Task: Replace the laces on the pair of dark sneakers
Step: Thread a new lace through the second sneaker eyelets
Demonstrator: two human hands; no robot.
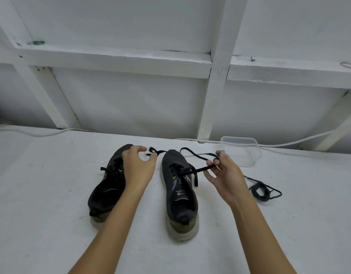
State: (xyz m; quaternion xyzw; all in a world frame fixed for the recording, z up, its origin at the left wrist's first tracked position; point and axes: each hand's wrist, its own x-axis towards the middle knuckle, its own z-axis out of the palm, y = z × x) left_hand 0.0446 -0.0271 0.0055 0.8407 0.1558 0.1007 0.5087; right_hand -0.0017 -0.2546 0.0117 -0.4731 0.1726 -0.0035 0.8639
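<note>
Two dark sneakers on a white table, one lace held out to the right.

The left sneaker (106,186) and right sneaker (179,192) are set side by side near the middle of the table (42,194), toes toward the far edge, heels toward the near edge. A black lace (200,170) is threaded through the right sneaker's eyelets and is pinched by the right hand (223,175), drawn taut to the right. The left hand (138,165) is held above the left sneaker's toe, fingers loosely curled, nothing gripped. A bundled black lace (261,190) is laid toward the right edge. A clear plastic container (242,151) is placed at the far edge. A small green mark is seen on each tongue; printing on the right insole is too small to be read.
</note>
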